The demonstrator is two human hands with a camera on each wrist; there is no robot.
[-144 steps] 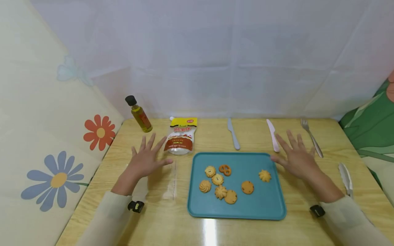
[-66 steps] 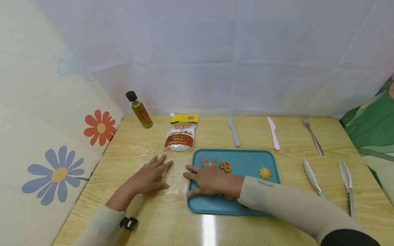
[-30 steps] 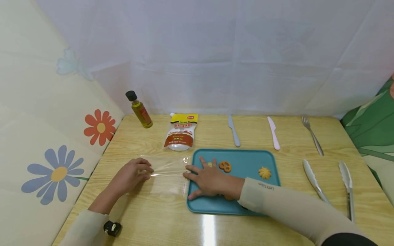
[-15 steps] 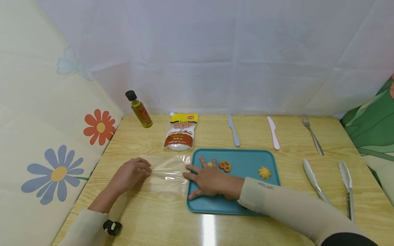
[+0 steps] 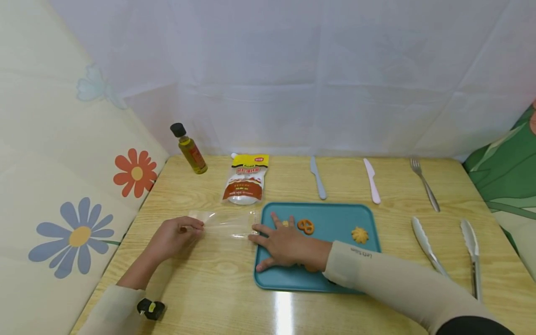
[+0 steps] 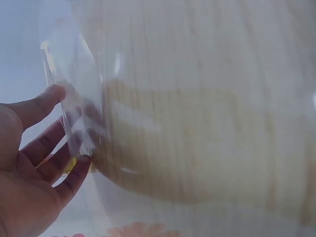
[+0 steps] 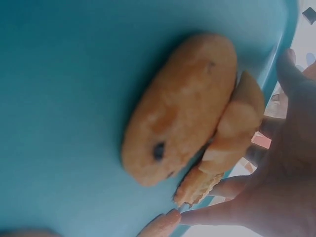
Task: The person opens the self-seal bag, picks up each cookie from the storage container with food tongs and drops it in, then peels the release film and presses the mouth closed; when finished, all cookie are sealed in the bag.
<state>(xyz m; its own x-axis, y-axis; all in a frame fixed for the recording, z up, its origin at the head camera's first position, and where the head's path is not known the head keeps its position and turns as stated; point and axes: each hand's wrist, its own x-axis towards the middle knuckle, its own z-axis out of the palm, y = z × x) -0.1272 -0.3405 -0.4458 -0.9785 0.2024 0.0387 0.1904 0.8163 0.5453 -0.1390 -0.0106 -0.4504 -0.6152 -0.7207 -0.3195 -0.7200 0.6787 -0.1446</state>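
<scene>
My left hand (image 5: 173,237) pinches the left edge of a clear plastic bag (image 5: 228,224) lying on the table left of the tray. In the left wrist view, thumb and fingers meet at the edge of the see-through bag (image 6: 89,64). With fingers spread, my right hand (image 5: 284,244) reaches over the left side of the blue tray (image 5: 331,216), fingertips at the bag's right edge. It hides most of the cookies there. A pretzel (image 5: 306,227) and a flower-shaped cookie (image 5: 359,235) stay visible. The right wrist view shows a chocolate-chip cookie (image 7: 182,108) near that hand.
Behind the bag stand an oil bottle (image 5: 192,156) and a yellow-topped food pouch (image 5: 247,180). Along the back lie a grey knife (image 5: 318,179), a pink knife (image 5: 372,181) and a fork (image 5: 425,185). Metal tongs (image 5: 473,246) lie at the right, partly behind the right sleeve.
The right hand crossed from the tray's right side to its left edge. My left hand drew back left and took the bag's edge; the bag now looks narrower, its near side pulled up.
</scene>
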